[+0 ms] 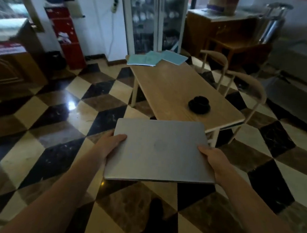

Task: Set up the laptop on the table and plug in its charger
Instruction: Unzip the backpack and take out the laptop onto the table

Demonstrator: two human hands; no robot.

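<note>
Above the tiled floor, just short of the worktop point(169, 92), I carry the closed laptop point(160, 151) flat. My left hand point(110, 144) clamps its left edge, thumb on top; my right hand point(213, 159) clamps the right. I should keep it level and set it down short of the black coil point(199, 103).

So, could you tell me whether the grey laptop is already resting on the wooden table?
No, both hands hold the closed grey laptop in the air over the floor, short of the light wooden table.
</note>
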